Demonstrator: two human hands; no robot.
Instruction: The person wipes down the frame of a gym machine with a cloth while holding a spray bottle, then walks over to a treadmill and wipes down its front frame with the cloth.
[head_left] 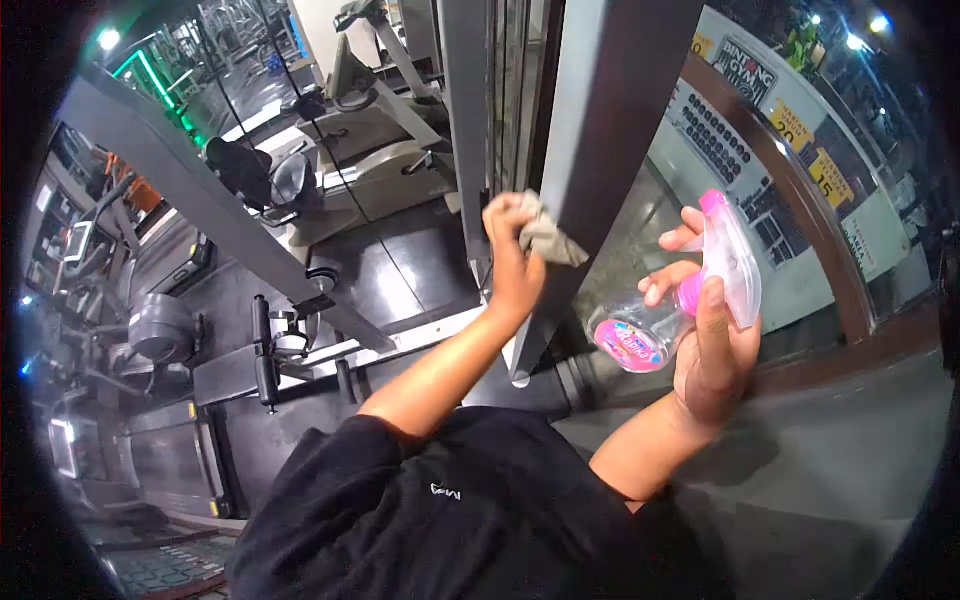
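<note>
A crumpled beige-grey cloth [543, 232] is bunched in my left hand [512, 245], whose fingers are closed around it. The cloth lies at the side of a tall grey metal post [605, 110]; whether it presses on the metal I cannot tell. My right hand [712, 345] grips a clear spray bottle [640, 318] by its neck. The bottle has a pink and clear spray head [732, 260] and a pink label [630, 345]. It is tilted, with its base toward the post, and a finger lies near the trigger.
Gym machines stand to the left, among them an exercise bike [350, 160] and a padded roller bench [265, 350]. A slanted grey beam [200, 180] crosses the left side. On the right is a glass front with a gym banner [750, 70] behind a brown frame [815, 200].
</note>
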